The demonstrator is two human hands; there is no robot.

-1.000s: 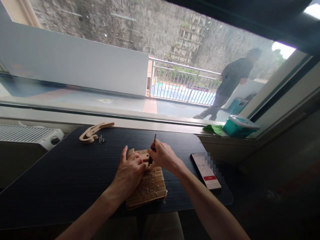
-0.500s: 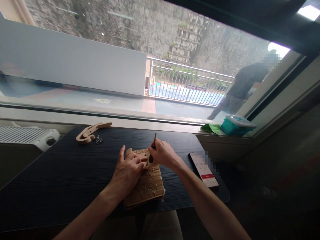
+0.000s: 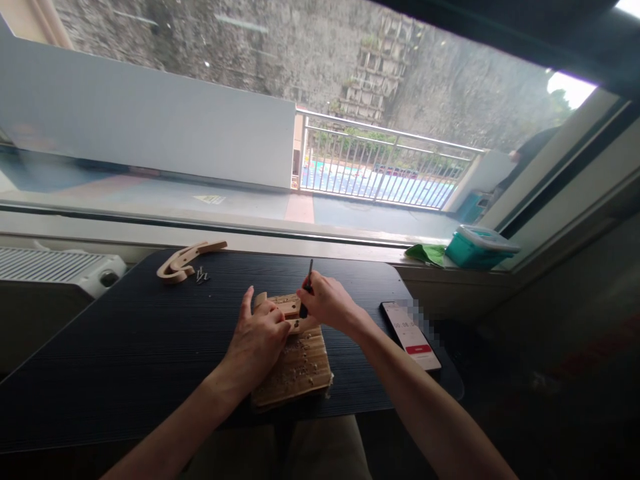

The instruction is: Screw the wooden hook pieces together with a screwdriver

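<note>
A wooden board [image 3: 297, 370] strewn with wood shavings lies on the black table [image 3: 125, 347] in front of me. On its far end sits a small wooden piece [image 3: 289, 308]. My left hand [image 3: 257, 340] presses down on that piece, fingers curled over it and thumb raised. My right hand [image 3: 327, 303] is closed on a thin dark tool [image 3: 307, 288], held upright with its tip against the wooden piece.
A curved wooden part [image 3: 183, 260] and a few screws [image 3: 202, 275] lie at the table's far left. A phone [image 3: 411, 326] with a lit screen rests to my right. A teal box [image 3: 479, 247] and green cloth [image 3: 426, 253] sit on the windowsill; a radiator [image 3: 55, 267] stands left.
Both hands stay on the wooden piece with only slight shifts. Outside the window, a person walked to the right and is now almost hidden by the frame.
</note>
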